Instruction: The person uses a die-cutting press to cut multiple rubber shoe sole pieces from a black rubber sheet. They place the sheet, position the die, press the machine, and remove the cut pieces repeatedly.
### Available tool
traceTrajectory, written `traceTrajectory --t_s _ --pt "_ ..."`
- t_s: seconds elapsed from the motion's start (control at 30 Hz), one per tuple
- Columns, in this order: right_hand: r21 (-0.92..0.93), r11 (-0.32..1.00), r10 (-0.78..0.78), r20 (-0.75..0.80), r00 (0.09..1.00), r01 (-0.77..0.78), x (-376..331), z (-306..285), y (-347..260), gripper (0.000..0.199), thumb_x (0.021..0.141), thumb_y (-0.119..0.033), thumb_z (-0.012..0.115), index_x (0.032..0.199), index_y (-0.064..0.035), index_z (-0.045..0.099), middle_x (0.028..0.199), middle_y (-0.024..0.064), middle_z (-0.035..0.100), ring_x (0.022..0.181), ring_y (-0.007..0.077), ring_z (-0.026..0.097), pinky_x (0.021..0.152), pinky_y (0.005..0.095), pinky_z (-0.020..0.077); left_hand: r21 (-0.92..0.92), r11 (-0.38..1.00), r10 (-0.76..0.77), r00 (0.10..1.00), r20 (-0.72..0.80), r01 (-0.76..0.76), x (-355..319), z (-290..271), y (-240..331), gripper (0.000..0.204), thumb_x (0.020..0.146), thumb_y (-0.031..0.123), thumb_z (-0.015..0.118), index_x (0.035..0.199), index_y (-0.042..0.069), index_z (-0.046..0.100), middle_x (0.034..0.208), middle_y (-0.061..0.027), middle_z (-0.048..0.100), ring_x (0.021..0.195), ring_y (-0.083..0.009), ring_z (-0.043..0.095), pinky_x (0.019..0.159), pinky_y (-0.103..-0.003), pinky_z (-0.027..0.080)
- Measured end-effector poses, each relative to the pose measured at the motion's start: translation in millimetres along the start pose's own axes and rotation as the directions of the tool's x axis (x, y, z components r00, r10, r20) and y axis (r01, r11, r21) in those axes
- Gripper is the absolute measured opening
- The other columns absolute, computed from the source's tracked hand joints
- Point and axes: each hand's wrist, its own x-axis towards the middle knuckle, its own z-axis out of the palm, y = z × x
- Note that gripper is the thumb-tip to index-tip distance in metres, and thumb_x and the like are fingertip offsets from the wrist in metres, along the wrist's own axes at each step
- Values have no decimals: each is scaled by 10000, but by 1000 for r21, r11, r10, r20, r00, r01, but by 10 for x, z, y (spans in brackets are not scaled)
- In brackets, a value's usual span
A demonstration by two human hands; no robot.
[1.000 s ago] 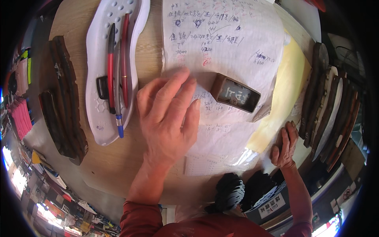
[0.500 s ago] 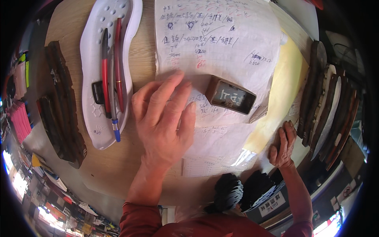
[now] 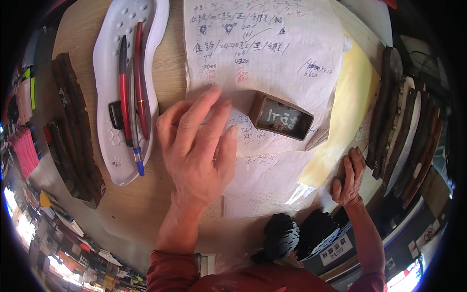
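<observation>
1. Two hands are in view. The left hand [image 3: 197, 146] lies palm down, grip released and fingers spread, on the handwritten paper sheet [image 3: 272, 58]. This sheet sits in the middle of the wooden surface [image 3: 82, 29], squared and covered with notes in dark and red ink.
2. Step in hand, as judged: the sheet is being pressed flat and held in place. Shifting or lifting the sheet would call for clearing the weight in item 3 first.
3. A small brown rectangular box [image 3: 281, 117] stands on the same sheet, just beside the left fingertips and not touching them.
4. A second white sheet [image 3: 262, 190] lies under the first toward the near edge. A pale yellow sheet [image 3: 340, 121] extends from under both on the right.
5. The right hand [image 3: 348, 177] rests at the near right edge of the surface beside the yellow sheet, fingers loosely laid, grasping nothing.
6. Left of the sheets, a white shoe sole [image 3: 119, 87] serves as a tray for a red pen [image 3: 140, 78], a black-and-red pen [image 3: 122, 87] and a blue-tipped pen [image 3: 136, 155].
7. Dark brown sole pieces [image 3: 73, 126] lie at the left rim. A stack of dark soles [image 3: 404, 131] stands on edge at the right rim.
8. Labels: a white rectangular label [image 3: 337, 250] with dark print is fixed to a dark container below the near edge, lower right.
</observation>
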Motion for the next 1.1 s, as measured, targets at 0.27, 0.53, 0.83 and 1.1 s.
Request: traceTrajectory --t_s 0.27,0.53,0.83,1.1 --pt "-2 1000 -6 -2 1000 6 10 2 0 622 1054 -348 466 1519 66 467 1548 310 440 1409 517 447 1182 611 367 -14 1000 -17 1000 25 18 10 28 36 371 822 159 818 1191 142 782 1442 -2 670 1159 -314 572 1009 -418 459" --pt "-18 1000 -5 6 1000 5 8 -1 -1 625 1058 -349 457 1524 68 455 1547 312 440 1405 521 450 1176 618 371 -57 998 -10 1000 30 11 6 -9 19 302 909 99 734 1200 23 769 1375 -76 708 1168 -335 590 1015 -423 488" --pt "-25 1000 -13 -2 1000 13 22 -2 -12 627 1071 -354 434 1526 77 454 1562 311 431 1414 520 447 1179 612 371 -118 993 -5 998 -68 -3 -10 31 -16 291 848 47 773 1139 51 755 1283 -79 708 1122 -341 624 957 -441 505" --pt "-29 1000 -10 12 1000 10 8 -8 -1 632 1067 -345 433 1540 74 440 1570 312 423 1415 532 444 1179 613 368 -133 991 -2 997 -77 -8 -12 28 -25 267 870 37 757 1136 37 752 1279 -106 706 1135 -343 632 966 -440 512"
